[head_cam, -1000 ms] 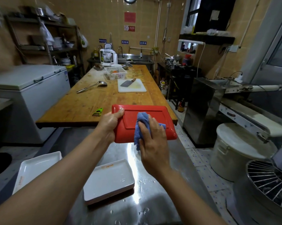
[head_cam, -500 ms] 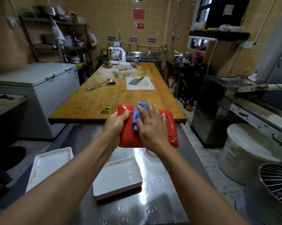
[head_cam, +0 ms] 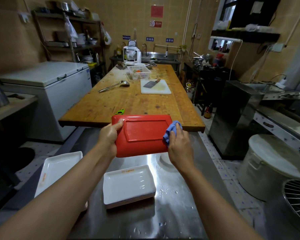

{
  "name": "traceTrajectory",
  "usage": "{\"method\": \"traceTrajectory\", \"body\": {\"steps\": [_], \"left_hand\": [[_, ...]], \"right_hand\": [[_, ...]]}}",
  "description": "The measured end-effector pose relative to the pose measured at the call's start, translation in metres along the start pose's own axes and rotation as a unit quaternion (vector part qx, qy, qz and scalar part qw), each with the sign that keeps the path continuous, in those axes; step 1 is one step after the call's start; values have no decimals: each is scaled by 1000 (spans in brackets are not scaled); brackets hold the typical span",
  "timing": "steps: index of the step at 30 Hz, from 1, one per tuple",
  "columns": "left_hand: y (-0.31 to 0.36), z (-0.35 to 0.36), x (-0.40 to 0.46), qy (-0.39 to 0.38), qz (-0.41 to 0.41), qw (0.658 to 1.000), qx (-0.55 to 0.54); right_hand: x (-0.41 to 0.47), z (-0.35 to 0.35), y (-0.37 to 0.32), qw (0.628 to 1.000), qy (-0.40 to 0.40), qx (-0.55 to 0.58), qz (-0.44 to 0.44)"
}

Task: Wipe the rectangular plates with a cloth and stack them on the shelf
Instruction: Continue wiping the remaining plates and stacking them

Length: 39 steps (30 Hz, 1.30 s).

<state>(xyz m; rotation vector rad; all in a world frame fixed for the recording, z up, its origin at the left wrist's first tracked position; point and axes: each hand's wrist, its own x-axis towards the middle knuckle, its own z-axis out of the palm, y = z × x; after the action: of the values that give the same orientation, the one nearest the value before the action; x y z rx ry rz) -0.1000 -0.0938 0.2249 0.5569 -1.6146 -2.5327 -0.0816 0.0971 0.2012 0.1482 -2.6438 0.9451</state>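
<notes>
A red rectangular plate [head_cam: 142, 135] is held up over the steel counter [head_cam: 171, 205], its underside facing me. My left hand [head_cam: 109, 135] grips its left edge, thumb on the back. My right hand [head_cam: 179, 146] holds a bunched blue cloth [head_cam: 171, 130] against the plate's right edge. Below, a stack of white rectangular plates [head_cam: 128, 186] lies on the counter. Another white rectangular plate [head_cam: 57, 168] lies lower down at the left, partly behind my left forearm.
A long wooden table [head_cam: 133, 103] ahead carries a ladle [head_cam: 113, 86], a cutting board with a cleaver [head_cam: 155, 86], a white basket [head_cam: 139, 72] and a green tool [head_cam: 120, 111]. A chest freezer [head_cam: 47, 84] stands left, a white lidded bucket [head_cam: 270, 163] right, a metal rack [head_cam: 71, 40] at back left.
My right hand slid the blue cloth from the middle of the plate's back to its right edge. The plate's underside is now mostly uncovered.
</notes>
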Motion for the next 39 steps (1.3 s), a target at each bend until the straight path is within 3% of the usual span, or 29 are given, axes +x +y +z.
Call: {"method": "traceTrajectory", "body": {"steps": [8,12,14,17,19,21,25,29,35,39], "left_hand": [[10,-51,0,37,-43,998,-33],[21,-79,-7,57,-41,996,-47],[26,-93,-11,67,-1,997,-43],[35,-116,-19,89,146,985,35],[38,-132,-27,103,260,944,174],[38,-150,-33,115,343,880,307],[26,-182,-44,138,385,747,524],[4,-204,-54,125,442,602,653],[-37,-235,-55,77,438,527,724],[-54,-236,-54,41,424,503,752]], "right_hand": [[-12,50,-10,966,59,238,76],[-17,56,-21,965,29,243,89],[-18,62,-28,971,15,219,89],[-15,77,-38,974,-19,210,84],[-15,87,-51,971,-39,223,73],[-15,94,-67,969,-59,234,53],[-18,113,-90,965,-92,245,28],[-26,130,-100,961,-129,243,15],[-38,146,-100,962,-146,231,12],[-43,151,-97,960,-154,232,19]]}}
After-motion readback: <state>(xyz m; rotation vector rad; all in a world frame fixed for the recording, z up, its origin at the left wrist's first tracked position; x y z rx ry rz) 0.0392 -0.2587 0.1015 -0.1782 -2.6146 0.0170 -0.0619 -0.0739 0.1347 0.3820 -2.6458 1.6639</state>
